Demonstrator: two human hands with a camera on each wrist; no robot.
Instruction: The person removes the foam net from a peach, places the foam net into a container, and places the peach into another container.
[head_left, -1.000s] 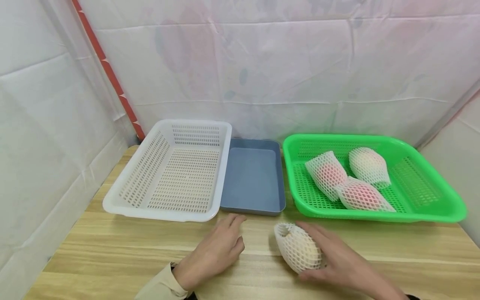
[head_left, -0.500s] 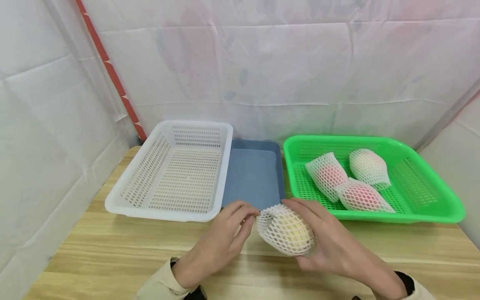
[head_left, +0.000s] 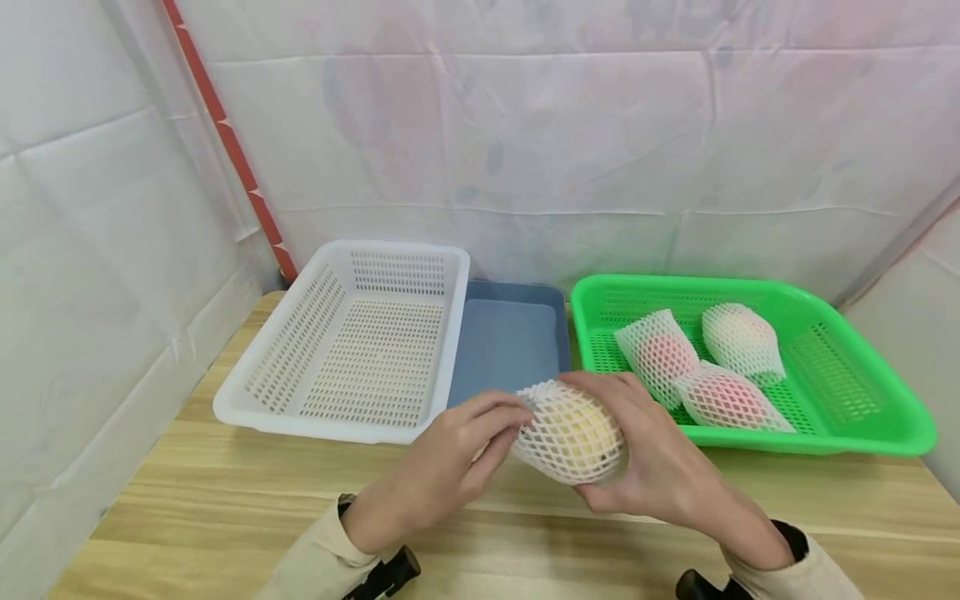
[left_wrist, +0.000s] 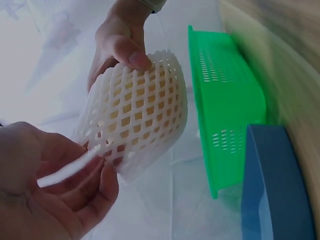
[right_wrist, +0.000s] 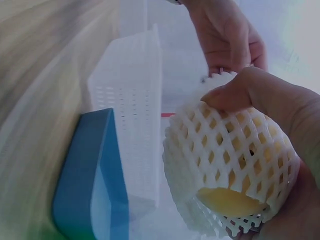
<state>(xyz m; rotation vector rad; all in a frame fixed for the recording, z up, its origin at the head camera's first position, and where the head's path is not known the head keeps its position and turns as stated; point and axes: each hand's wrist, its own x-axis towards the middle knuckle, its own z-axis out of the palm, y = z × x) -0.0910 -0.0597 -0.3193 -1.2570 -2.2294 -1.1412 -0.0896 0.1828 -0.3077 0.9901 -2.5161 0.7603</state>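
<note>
Left hand [head_left: 442, 458] pinching net [head_left: 555, 454], right hand [head_left: 651, 457] — cupping fruit [right_wrist: 232, 201]

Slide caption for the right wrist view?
Right hand grips a yellow fruit in white netting; left hand pinches the netting, white basket and blue tray behind.

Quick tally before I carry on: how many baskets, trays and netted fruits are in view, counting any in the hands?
Baskets: 2 (white basket, green basket)
Trays: 1 (blue-grey tray)
Netted fruits: 4 (in the green basket, left fruit, front fruit and rear fruit; held fruit between left hand and right hand)
Total: 7
</note>
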